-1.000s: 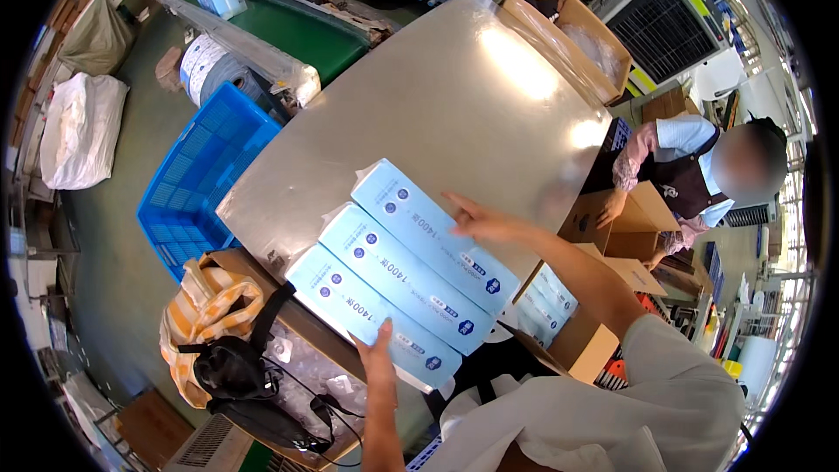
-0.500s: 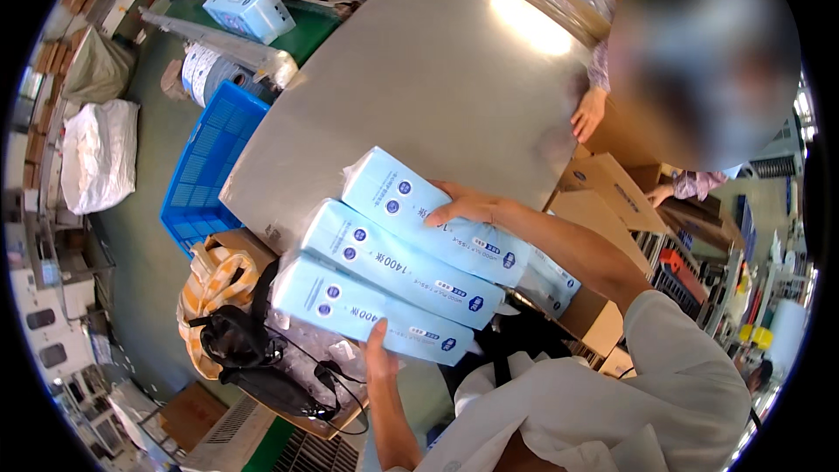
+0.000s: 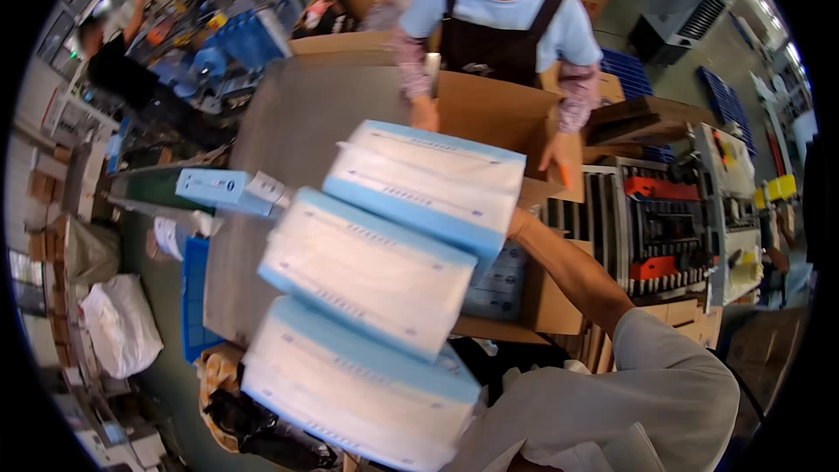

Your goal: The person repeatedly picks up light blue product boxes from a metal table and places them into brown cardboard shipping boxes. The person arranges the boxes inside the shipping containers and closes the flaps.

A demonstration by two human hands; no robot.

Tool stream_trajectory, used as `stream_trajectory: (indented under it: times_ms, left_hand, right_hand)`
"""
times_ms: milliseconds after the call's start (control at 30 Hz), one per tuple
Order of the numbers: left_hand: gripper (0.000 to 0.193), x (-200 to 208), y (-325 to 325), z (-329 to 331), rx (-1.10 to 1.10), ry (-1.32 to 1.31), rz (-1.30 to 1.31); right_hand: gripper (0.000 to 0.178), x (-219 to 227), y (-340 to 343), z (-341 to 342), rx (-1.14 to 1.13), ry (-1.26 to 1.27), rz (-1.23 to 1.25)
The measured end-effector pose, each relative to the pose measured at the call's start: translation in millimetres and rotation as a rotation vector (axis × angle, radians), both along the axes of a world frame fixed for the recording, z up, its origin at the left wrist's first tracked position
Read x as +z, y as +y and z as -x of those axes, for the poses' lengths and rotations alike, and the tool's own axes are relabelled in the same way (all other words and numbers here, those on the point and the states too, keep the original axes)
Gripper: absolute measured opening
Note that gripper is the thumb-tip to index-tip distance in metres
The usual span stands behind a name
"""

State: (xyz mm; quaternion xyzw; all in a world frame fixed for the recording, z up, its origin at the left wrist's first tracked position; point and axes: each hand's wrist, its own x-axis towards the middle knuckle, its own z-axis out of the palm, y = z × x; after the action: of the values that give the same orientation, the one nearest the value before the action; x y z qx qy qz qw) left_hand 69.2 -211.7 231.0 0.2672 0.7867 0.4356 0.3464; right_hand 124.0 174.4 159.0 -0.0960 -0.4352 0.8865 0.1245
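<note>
Three soft tissue packs in blue and white wrap are lifted in a slanting row: the upper pack (image 3: 428, 179), the middle pack (image 3: 371, 271) and the lower pack (image 3: 363, 385). Their white sides face up, and the row is smeared by motion. My right hand (image 3: 519, 225) grips the right end of the upper pack, its fingers mostly hidden behind it. The packs hide my left hand. Just beyond them on the right, partly covered, stands an open carton (image 3: 559, 297) with blue packs (image 3: 496, 288) inside.
Across the metal table (image 3: 288, 114), a co-worker holds an open brown carton (image 3: 494, 109). Another tissue pack (image 3: 214, 188) lies at the table's left side. A blue crate (image 3: 197, 297) stands at left, a roller conveyor (image 3: 603, 218) at right.
The view has swung right. The three packs have tipped from printed blue sides to white sides upward. My left hand has gone out of sight, and the co-worker's open carton has come into view.
</note>
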Motion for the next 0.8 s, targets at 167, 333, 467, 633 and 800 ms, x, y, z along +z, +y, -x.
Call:
stream_trajectory:
  times_ms: [167,333,467,633,800]
  left_hand:
    - [0.055,-60.3,51.0,-101.9,-0.079,-0.025,-0.178]
    - [0.052,-103.5,99.0,-158.3,0.311,-0.490,-0.245]
    - [0.052,-107.1,125.6,-133.7,0.517,-1.062,-0.063]
    - [0.056,-32.3,133.1,-76.8,-0.398,-0.510,-0.059]
    - [0.099,-58.7,189.8,51.5,-0.930,0.813,0.047]
  right_hand:
    - [0.090,11.2,44.4,-147.6,-0.199,-0.219,0.028]
    - [0.095,34.2,54.3,-136.7,0.141,-0.403,-0.121]
    - [0.058,-16.9,39.7,-98.2,0.201,-0.750,-0.996]
    - [0.053,-67.8,-31.7,-116.8,-0.160,-0.575,-1.665]
    - [0.075,-34.2,-100.6,-142.8,0.141,-0.985,-1.576]
